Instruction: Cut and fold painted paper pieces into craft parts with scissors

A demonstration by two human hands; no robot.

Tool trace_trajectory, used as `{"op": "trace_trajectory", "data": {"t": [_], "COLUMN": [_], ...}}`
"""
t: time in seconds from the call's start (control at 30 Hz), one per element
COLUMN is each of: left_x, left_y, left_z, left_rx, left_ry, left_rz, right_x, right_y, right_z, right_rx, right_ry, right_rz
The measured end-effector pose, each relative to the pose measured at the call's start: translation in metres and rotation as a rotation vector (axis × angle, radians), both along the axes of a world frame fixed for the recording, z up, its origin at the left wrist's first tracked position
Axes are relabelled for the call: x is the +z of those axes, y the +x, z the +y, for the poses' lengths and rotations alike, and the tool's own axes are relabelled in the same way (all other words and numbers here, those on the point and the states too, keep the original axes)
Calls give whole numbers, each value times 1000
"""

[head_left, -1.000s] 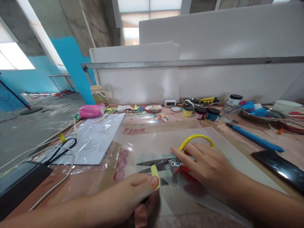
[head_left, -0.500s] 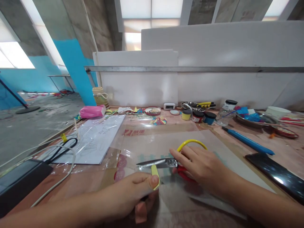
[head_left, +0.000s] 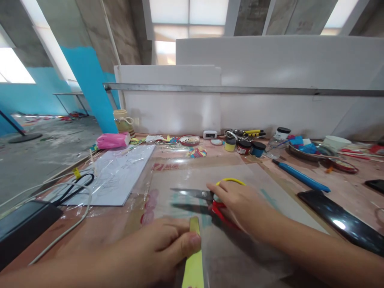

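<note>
A yellow strip (head_left: 193, 266) is pinched between the thumb and fingers of my left hand (head_left: 172, 244), low in the middle of the view. Its short end stands up past my thumb, and the longer part runs down toward me. My right hand (head_left: 240, 202) grips a pair of scissors (head_left: 195, 193) with yellow and red handles. Their blades look closed and point left, above and apart from the strip. Beneath both hands lies a translucent plastic sheet (head_left: 186, 176) with faint printing.
Drawn-on white paper (head_left: 115, 180) under clear film lies left, near a black adapter (head_left: 28, 224) and cables. Paint jars (head_left: 243, 147), a blue pen-like tool (head_left: 301, 176) and a glossy black object (head_left: 339, 218) are to the right. A pink packet (head_left: 113, 140) sits at the back left.
The scissors have moved up and away from the strip. My left hand has turned, so a longer length of the yellow strip shows, and the orange-pink piece below it is out of sight.
</note>
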State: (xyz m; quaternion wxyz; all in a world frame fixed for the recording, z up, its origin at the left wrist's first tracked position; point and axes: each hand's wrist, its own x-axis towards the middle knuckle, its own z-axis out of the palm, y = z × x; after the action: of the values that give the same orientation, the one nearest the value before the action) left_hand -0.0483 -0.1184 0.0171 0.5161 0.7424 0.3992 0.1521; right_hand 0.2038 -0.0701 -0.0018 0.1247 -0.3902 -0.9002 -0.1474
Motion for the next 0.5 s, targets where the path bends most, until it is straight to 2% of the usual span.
{"op": "trace_trajectory", "data": {"t": [0.1,0.17,0.23,0.3,0.37,0.4,0.43,0.5], "left_x": [29,35,34,30,28,28,29,29], "left_y": [-4,-2,3,11,20,26,32,44], "left_z": [6,21,41,63,82,90,97,110], "left_rx": [44,55,69,62,59,54,52,40], "left_ry": [379,509,571,651,685,694,697,693], "left_rz": [42,40,52,72,68,55,40,6], "right_x": [6,10,13,17,22,25,26,27], "right_y": [12,23,31,33,28,24,19,8], "right_z": [10,19,26,31,35,36,38,40], "right_rx": [-175,-260,-281,-254,-175,-117,-33,35], "right_ry": [-115,-220,-318,-341,-463,-583,-820,-1014], "right_rz": [25,82,170,235,395,508,732,911]}}
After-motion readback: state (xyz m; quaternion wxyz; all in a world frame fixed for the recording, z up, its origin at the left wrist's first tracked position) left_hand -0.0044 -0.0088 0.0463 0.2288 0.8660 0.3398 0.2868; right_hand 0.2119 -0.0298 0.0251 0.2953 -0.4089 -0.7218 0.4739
